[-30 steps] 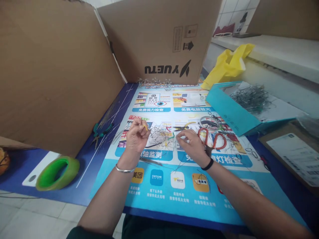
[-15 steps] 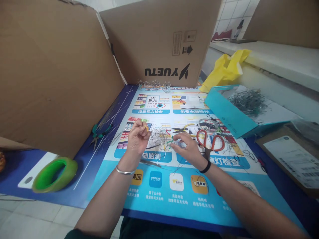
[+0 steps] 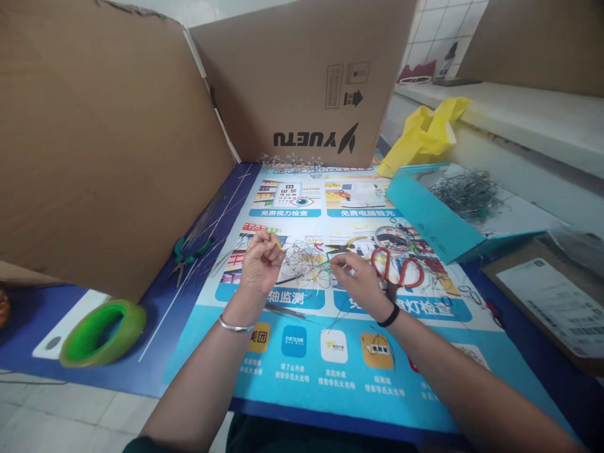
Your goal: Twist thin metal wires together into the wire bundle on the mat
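Observation:
My left hand [image 3: 262, 259] is closed with the fingertips pinched, a small yellow bit showing at them. Right beside it is a loose tangle of thin silvery wire [image 3: 302, 259]; whether it lies on the table or hangs from the fingers I cannot tell. My right hand [image 3: 358, 280] pinches thumb and forefinger at a short green wire [image 3: 323, 263] on the tangle's right side. Behind the right hand lie pliers with yellow handles [image 3: 353, 245]. Scissors with orange-red handles [image 3: 399, 270] are close to the right wrist, their blades partly hidden.
Green-handled pliers [image 3: 182, 257] and a roll of tape [image 3: 134, 330] lie at left. At right stand a blue box lid [image 3: 434, 217] with a wire heap [image 3: 469, 195] and a labelled carton [image 3: 547, 302]. Cardboard walls [image 3: 302, 82] rise behind; a yellow bag [image 3: 419, 135] hangs at right.
My right thumb and forefinger have come together at the green wire, which stood between them and the tangle. My left hand is nearly still. The view has shifted slightly.

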A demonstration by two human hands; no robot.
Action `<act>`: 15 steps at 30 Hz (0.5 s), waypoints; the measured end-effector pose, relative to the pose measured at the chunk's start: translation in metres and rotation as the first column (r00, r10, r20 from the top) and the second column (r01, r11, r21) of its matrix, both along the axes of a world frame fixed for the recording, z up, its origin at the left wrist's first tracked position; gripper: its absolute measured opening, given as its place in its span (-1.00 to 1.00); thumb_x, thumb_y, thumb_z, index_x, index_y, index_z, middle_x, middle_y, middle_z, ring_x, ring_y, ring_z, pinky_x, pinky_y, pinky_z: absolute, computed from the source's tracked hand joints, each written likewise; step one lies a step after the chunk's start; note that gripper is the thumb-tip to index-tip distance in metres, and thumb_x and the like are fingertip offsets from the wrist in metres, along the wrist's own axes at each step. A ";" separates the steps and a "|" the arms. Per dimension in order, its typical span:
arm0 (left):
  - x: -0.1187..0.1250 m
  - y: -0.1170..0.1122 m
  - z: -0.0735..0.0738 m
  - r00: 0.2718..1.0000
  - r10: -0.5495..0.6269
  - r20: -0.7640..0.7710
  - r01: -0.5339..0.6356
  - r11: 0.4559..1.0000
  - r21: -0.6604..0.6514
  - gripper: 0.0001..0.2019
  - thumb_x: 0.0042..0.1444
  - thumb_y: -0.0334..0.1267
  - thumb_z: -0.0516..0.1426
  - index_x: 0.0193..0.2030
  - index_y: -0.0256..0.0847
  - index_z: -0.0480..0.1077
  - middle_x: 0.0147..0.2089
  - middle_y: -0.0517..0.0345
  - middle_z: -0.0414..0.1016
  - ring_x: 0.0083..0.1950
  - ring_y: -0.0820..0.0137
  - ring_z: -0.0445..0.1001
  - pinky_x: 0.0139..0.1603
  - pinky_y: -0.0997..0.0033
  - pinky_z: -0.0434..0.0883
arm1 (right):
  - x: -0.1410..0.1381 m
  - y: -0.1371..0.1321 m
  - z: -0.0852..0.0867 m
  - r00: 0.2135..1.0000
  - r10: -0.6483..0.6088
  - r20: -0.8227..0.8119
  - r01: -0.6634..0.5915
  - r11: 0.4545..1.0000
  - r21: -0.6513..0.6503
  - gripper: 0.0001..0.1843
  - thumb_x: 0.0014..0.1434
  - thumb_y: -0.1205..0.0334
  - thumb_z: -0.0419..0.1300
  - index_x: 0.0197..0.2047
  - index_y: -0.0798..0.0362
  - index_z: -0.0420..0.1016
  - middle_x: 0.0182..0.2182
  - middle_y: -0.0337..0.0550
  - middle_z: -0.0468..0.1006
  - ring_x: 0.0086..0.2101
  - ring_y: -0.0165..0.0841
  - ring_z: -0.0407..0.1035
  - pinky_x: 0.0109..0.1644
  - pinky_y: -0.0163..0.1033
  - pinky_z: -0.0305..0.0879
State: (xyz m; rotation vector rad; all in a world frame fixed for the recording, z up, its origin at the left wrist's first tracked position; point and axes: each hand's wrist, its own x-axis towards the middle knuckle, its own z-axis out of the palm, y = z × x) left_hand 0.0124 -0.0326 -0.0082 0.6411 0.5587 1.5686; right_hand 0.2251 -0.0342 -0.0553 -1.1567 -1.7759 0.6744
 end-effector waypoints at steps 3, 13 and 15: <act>0.002 -0.002 0.002 0.999 0.019 -0.033 -0.019 1.000 0.000 -0.77 -0.22 -0.52 0.19 -0.47 -0.23 0.21 -0.51 0.33 0.23 -0.62 0.66 0.05 -0.64 0.64 0.01 | 0.001 -0.002 0.003 1.000 -0.017 -0.008 0.016 0.998 -0.056 -0.85 0.15 0.20 0.10 -0.34 0.03 0.46 -0.46 -0.23 0.49 -0.42 -0.37 0.37 -0.33 -0.26 0.27; 0.007 -0.002 0.002 0.991 0.077 -0.112 -0.070 0.996 0.064 -0.76 -0.17 -0.51 0.21 -0.47 -0.22 0.20 -0.48 0.32 0.22 -0.59 0.66 0.09 -0.60 0.60 0.05 | 0.010 0.009 0.006 0.989 -0.116 -0.096 0.115 0.993 -0.007 -0.88 0.06 0.23 0.13 -0.34 0.04 0.48 -0.34 -0.15 0.52 -0.31 -0.31 0.37 -0.21 -0.19 0.28; 0.006 -0.001 0.002 0.985 0.118 -0.129 -0.110 0.992 0.068 -0.76 -0.18 -0.51 0.22 -0.47 -0.21 0.21 -0.48 0.31 0.23 -0.58 0.64 0.12 -0.58 0.59 0.08 | 0.015 0.012 0.010 0.983 -0.133 -0.131 0.131 0.991 -0.020 -0.86 0.07 0.20 0.13 -0.33 0.05 0.47 -0.35 -0.15 0.52 -0.33 -0.33 0.37 -0.23 -0.21 0.29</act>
